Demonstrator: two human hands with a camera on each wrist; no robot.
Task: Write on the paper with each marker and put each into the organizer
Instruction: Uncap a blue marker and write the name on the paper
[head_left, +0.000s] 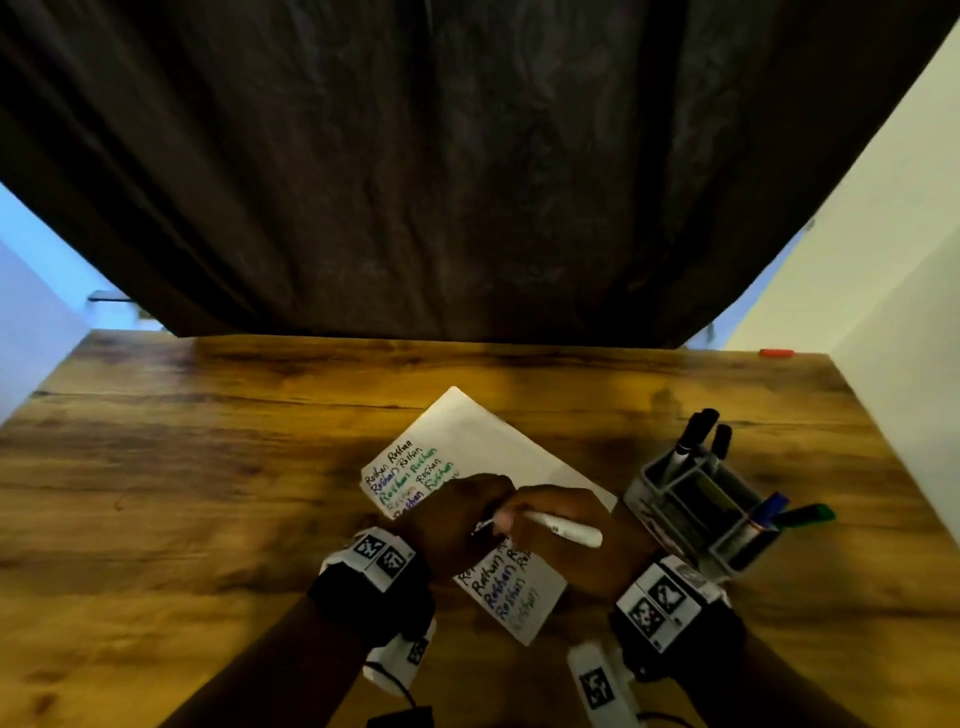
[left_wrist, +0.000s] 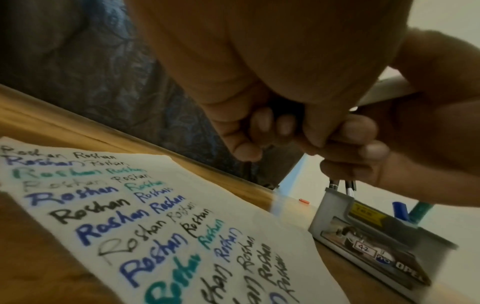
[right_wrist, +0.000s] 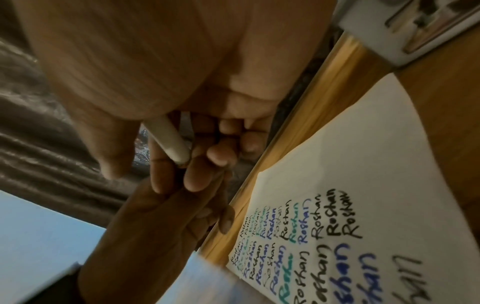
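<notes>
Evidently the step in hand is either uncapping or recapping a marker above the paper (head_left: 483, 441), and which of the two cannot be told. Furthest left, the left hand (head_left: 457, 519) hangs over the written columns with its fingers curled in at the marker's tip end; something dark sits inside that curl in the left wrist view (probably the cap, though it is too hidden to be sure). Meeting it at mid-sheet, the right hand (head_left: 566, 535) wraps the white marker (head_left: 563, 529) by its barrel, the tail end pointing out to the right.

To do this well, I would keep both hands close together and pull or push straight along the barrel's axis, not at an angle, so that the nib does not smear a finger or the sheet below. The paper lies loose on the wooden table (head_left: 208, 467), so it wants a steadying hand once writing starts.

Further right stands the grey organizer (head_left: 696, 509), just beside the sheet's edge, already holding dark-capped, blue and green markers; this marker's place is there, tip down, once capped.
</notes>
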